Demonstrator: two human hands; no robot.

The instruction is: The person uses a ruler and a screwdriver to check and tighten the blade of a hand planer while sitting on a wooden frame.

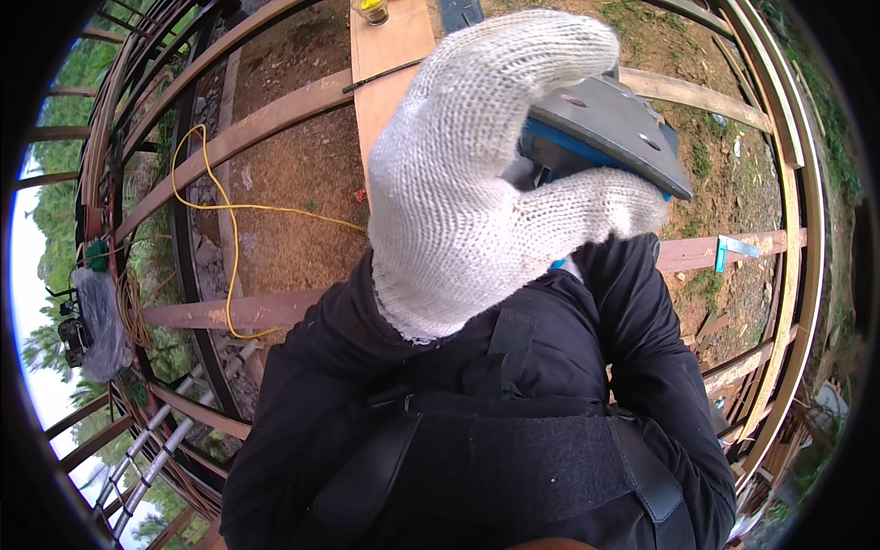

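My left hand (458, 174), in a white knitted glove, is raised close in front of me. Its fingers curl over the top and its thumb lies along the near side of a blue-bodied tool with a flat grey metal plate (612, 121). The plate has holes in it and is tilted, facing partly up. Most of the tool's body is hidden by the glove and the plate, so its exact kind does not show. My right arm (632, 293), in a dark sleeve, reaches up behind the left glove, which hides the right hand.
Wooden beams cross below me over bare soil. A plank (394, 46) carries a cup (371, 11) with yellow contents at the top. A yellow cord (236, 238) loops on the left. A blue-handled square (722, 254) rests on a beam at right. A ladder (156, 458) stands lower left.
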